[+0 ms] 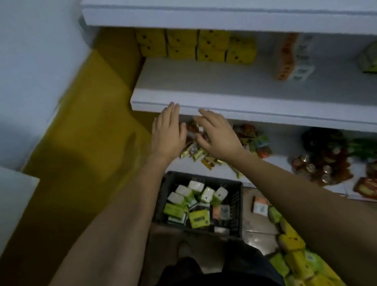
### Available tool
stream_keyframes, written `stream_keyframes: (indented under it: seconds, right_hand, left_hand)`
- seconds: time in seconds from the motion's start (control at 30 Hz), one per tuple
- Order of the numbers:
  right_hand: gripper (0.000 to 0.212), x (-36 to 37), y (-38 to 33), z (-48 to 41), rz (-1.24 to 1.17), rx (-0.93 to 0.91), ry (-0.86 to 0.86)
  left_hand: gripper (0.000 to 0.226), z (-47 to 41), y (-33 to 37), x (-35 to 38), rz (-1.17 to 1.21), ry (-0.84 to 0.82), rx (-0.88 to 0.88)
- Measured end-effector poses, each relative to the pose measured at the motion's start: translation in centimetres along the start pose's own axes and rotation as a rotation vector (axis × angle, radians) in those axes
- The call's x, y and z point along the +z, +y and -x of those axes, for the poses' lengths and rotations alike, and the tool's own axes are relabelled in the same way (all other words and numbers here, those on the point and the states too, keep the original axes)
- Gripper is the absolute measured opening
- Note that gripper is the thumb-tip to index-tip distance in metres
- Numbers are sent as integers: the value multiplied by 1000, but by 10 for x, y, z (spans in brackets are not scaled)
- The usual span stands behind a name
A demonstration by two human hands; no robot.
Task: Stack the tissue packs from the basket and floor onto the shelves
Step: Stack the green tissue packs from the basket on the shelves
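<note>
By shelf (271, 110), left hand (167, 136), right hand (220, 137), apparently outstretched.

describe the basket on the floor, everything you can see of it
The basket is a dark, rectangular, plastic-looking crate with lattice walls and an open top. It stands upright on the floor, close in front of the lowest shelf. It is partly filled with a loose jumble of tissue packs: white, green, yellow-green and one orange. Neither the left hand nor the right hand touches it; both are raised by the shelves.
</note>
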State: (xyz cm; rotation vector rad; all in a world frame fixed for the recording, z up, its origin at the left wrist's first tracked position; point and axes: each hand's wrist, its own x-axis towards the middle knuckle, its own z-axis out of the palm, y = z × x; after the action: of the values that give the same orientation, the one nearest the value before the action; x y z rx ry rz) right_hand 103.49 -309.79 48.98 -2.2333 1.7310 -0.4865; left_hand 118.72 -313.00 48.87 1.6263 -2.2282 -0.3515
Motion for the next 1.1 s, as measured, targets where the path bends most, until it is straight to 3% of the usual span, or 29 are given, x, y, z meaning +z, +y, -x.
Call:
stream_keyframes:
  seconds: [0.27, 0.4, 0.6, 0.73, 0.9, 0.97, 1.1]
  right_hand:
    - [51, 172, 74, 97, -174, 314, -370]
    - [50, 267, 136, 143, -183, 459, -536]
    - [57, 414, 250, 151, -177, 552, -676]
    - [55, 496, 302, 129, -215, 593, -626]
    - [52, 573, 334, 103, -269, 579, -499]
    - [53, 588, 340, 97, -270, 588, -435]
    - [52, 590, 341, 99, -278, 600, -380]
  left_hand:
    - [54, 104, -66, 155, 54, -300, -263]
    - [67, 163, -92, 278, 155, -469, -421]
    - [53, 175, -125, 468, 309, -606, -525]
    - [55, 148, -148, 565, 317, -608, -502]
    - [54, 129, -174, 648, 249, -540, -329]
    - [65, 126, -178, 668, 270, -516, -301]
    - [58, 114, -174, 679, 386, -426, -435]
